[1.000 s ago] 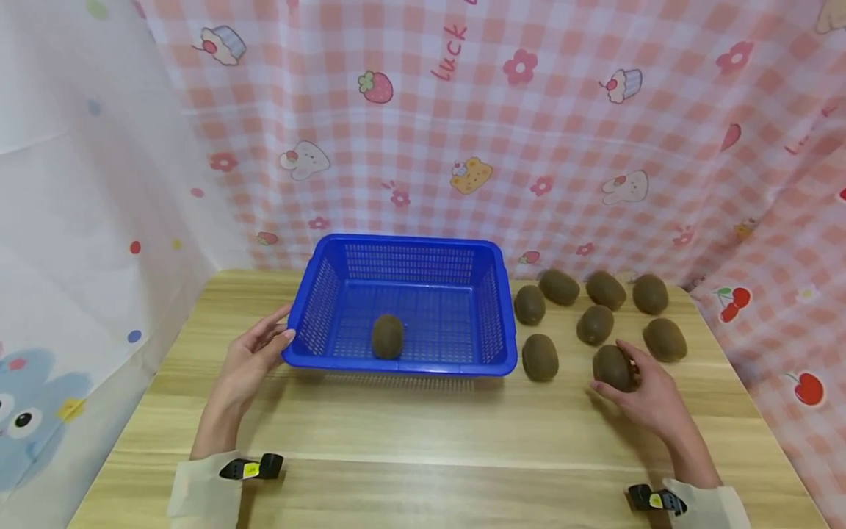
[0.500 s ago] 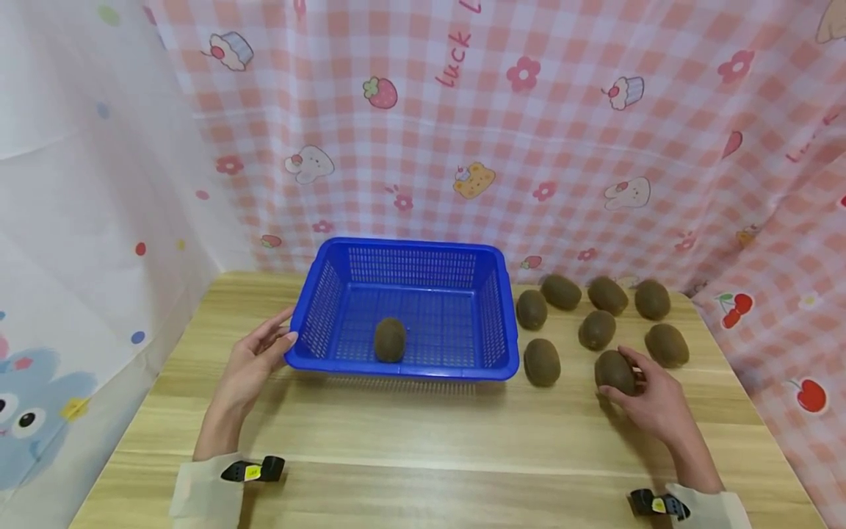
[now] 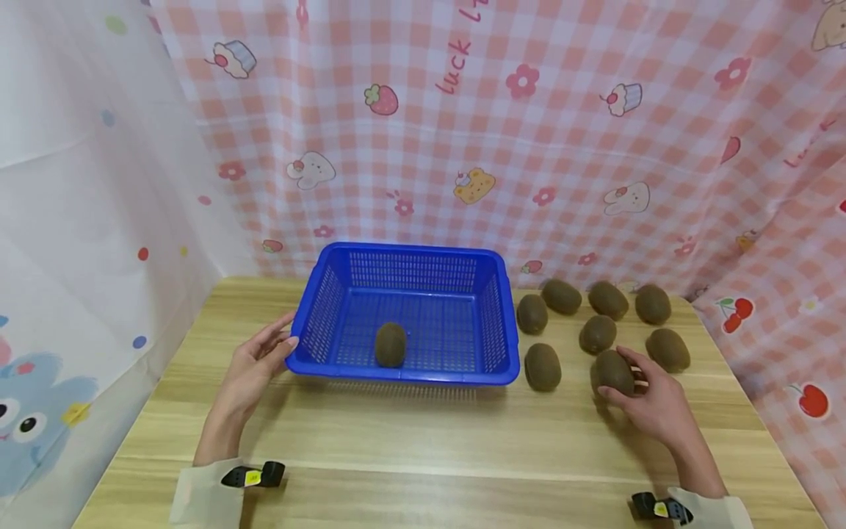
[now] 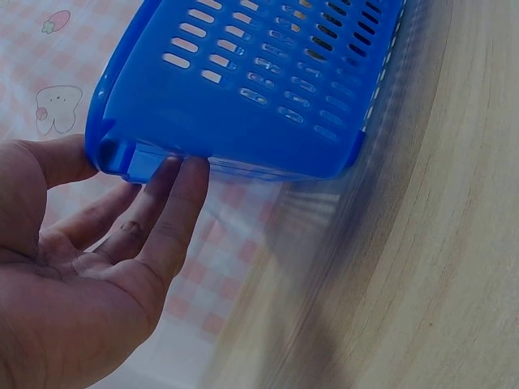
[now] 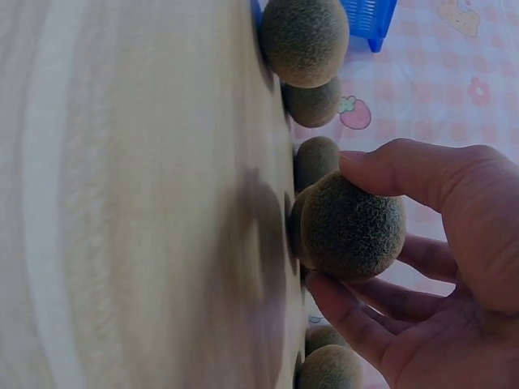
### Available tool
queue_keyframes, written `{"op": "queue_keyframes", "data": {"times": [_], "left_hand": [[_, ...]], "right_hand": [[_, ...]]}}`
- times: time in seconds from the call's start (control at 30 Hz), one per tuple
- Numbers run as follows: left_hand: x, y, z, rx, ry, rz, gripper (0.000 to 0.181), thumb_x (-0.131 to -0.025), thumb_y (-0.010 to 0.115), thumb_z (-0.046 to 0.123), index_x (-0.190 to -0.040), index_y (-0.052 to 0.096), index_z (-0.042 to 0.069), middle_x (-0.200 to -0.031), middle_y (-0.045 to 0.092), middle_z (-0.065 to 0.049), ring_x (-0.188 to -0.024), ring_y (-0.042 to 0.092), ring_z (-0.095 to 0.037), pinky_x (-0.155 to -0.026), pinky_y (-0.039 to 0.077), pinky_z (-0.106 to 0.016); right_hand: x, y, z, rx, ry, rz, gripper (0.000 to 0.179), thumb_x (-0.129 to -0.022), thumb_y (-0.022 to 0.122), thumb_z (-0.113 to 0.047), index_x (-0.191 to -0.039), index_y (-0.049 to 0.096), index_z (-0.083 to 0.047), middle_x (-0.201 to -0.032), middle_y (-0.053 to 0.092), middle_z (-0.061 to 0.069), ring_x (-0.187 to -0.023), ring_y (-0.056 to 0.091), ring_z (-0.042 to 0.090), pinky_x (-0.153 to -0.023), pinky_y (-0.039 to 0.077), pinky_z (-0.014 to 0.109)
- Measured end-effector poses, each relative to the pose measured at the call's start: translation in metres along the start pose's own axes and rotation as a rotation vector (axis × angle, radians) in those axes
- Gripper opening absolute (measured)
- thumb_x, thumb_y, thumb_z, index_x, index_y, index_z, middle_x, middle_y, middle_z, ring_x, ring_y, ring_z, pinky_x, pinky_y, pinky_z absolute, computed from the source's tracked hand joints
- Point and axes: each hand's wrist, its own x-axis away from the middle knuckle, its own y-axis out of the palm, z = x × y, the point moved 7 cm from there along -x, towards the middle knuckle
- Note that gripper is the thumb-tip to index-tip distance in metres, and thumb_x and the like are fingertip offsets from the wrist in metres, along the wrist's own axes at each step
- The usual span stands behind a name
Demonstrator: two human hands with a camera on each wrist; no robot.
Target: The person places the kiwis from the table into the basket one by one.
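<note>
A blue plastic basket (image 3: 403,378) with slotted walls stands at the middle of the table, one brown kiwi (image 3: 391,345) lying inside near its front wall. My left hand (image 3: 251,371) pinches the basket's left front corner, thumb at the rim and fingers against the outer wall, which the left wrist view shows close up. On the right, my right hand (image 3: 654,400) grips another kiwi (image 5: 357,227) between thumb and fingers. Whether this kiwi still touches the table, I cannot tell. Several loose kiwis (image 3: 598,334) lie between the basket and that hand, and behind it.
The wooden table (image 3: 410,455) carries everything. A pink checked cloth (image 3: 423,147) hangs behind it and along the right, and a white printed cloth (image 3: 79,184) hangs at the left. One loose kiwi (image 3: 543,366) lies close to the basket's right side.
The head view has shifted slightly, so everything sits a little lower in the picture. Both hands keep their holds on the basket and the kiwi; the right thumb has closed slightly in on the kiwi.
</note>
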Motion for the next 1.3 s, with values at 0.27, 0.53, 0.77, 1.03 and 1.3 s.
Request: {"op": "queue_keyframes", "data": {"times": [0.27, 0.53, 0.77, 1.03, 1.3], "left_hand": [[0.001, 0.000, -0.002, -0.025, -0.011, 0.001, 0.060, -0.104, 0.062, 0.032, -0.158, 0.042, 0.017, -0.114, 0.064, 0.011, -0.102, 0.066, -0.003, -0.089, 0.058, -0.020], [0.001, 0.000, -0.003, -0.032, -0.017, 0.002, 0.060, -0.104, 0.061, 0.034, -0.158, 0.041, 0.017, -0.117, 0.064, 0.012, -0.104, 0.065, -0.002, -0.089, 0.058, -0.019], [0.000, 0.000, -0.002, -0.024, -0.012, 0.003, 0.061, -0.103, 0.062, 0.034, -0.158, 0.041, 0.017, -0.116, 0.064, 0.012, -0.102, 0.065, -0.002, -0.087, 0.058, -0.019], [0.000, -0.001, -0.003, -0.031, -0.022, 0.015, 0.061, -0.103, 0.063, 0.034, -0.158, 0.042, 0.018, -0.115, 0.063, 0.012, -0.100, 0.065, -0.001, -0.086, 0.058, -0.018], [-0.001, -0.001, -0.002, -0.018, -0.007, 0.004, 0.063, -0.102, 0.064, 0.035, -0.158, 0.042, 0.017, -0.115, 0.064, 0.011, -0.100, 0.066, -0.002, -0.086, 0.059, -0.018]], "right_hand": [[-0.001, -0.005, -0.006, -0.033, -0.005, 0.008, 0.077, -0.085, 0.086, -0.029, -0.149, 0.051, -0.003, -0.134, 0.062, 0.029, -0.109, 0.068, 0.049, -0.079, 0.055, 0.024], [-0.004, -0.011, -0.018, -0.066, -0.022, 0.023, 0.075, -0.086, 0.085, -0.028, -0.150, 0.051, -0.008, -0.135, 0.061, 0.027, -0.109, 0.068, 0.048, -0.077, 0.054, 0.018], [-0.008, -0.015, -0.031, -0.075, -0.033, 0.031, 0.075, -0.087, 0.084, -0.031, -0.151, 0.051, -0.011, -0.141, 0.058, 0.023, -0.111, 0.067, 0.046, -0.085, 0.061, 0.042], [-0.014, -0.018, -0.044, -0.101, -0.049, 0.037, 0.073, -0.088, 0.083, -0.035, -0.151, 0.051, -0.015, -0.142, 0.058, 0.021, -0.112, 0.068, 0.043, -0.081, 0.049, 0.006], [-0.021, -0.019, -0.056, -0.113, -0.036, 0.024, 0.073, -0.089, 0.081, -0.039, -0.152, 0.051, -0.018, -0.145, 0.058, 0.019, -0.114, 0.068, 0.042, -0.086, 0.059, 0.025]]}}
